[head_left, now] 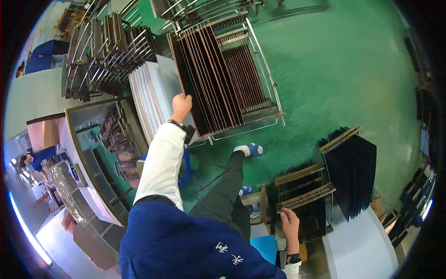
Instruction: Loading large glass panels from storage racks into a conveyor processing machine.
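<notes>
My left hand (181, 106) is closed around the near edge of the outermost brown-edged dark panel (191, 88). The panel stands at the left side of a metal rack (269, 69) filled with several similar upright panels (216, 83). Low on the right, my right hand (290, 225) has loosely curled fingers, with nothing visible in them. Its fingertips are close to the end of a slotted bar (306, 196) on a smaller dark rack; whether they touch it I cannot tell.
White boards (148, 90) stand left of the rack, below more stacked racks (107, 51). Black sheets (350, 172) hang at the right above a white board (360, 246). A framed screen (95, 162) stands at the left. People (44, 56) are farther off on that side. The floor (334, 79) is green.
</notes>
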The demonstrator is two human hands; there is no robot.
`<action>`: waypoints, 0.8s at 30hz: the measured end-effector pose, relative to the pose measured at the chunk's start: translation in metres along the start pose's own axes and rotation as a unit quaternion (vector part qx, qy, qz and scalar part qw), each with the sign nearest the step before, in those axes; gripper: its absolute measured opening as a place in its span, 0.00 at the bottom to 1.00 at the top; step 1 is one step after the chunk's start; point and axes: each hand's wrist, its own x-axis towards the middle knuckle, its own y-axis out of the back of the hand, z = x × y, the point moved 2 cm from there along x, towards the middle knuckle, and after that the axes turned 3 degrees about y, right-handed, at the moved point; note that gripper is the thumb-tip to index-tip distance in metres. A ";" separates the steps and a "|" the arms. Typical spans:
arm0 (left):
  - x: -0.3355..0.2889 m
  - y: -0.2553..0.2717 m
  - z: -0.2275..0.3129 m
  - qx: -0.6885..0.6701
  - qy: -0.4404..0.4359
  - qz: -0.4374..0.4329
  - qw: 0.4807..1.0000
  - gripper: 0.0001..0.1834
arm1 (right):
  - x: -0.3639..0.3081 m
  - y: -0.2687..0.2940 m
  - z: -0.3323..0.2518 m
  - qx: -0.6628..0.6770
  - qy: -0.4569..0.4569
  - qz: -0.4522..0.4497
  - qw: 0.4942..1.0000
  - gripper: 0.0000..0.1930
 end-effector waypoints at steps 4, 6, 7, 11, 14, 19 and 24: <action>-0.027 0.071 0.018 -0.006 -0.040 0.052 0.998 0.19 | -0.008 0.006 -0.008 0.010 0.048 0.038 0.998 0.12; -0.044 0.119 0.029 -0.024 -0.051 0.065 0.996 0.20 | -0.010 0.008 -0.014 0.017 0.068 0.055 0.996 0.13; -0.054 0.144 0.037 -0.028 -0.090 0.087 0.992 0.21 | -0.012 0.009 -0.017 0.034 0.073 0.055 0.995 0.13; -0.095 0.231 0.075 -0.093 -0.126 0.082 0.984 0.22 | -0.024 0.010 -0.031 0.024 0.101 0.081 0.991 0.13; -0.131 0.251 0.121 -0.186 -0.167 0.048 0.967 0.23 | -0.038 0.007 -0.037 0.098 0.111 0.112 0.983 0.14; -0.208 0.228 0.227 -0.148 -0.336 -0.036 0.929 0.22 | -0.090 -0.010 -0.012 0.202 0.108 0.166 0.959 0.16; -0.362 0.184 0.323 -0.226 -0.446 -0.326 0.802 0.19 | -0.172 -0.044 0.050 0.336 -0.004 0.300 0.893 0.20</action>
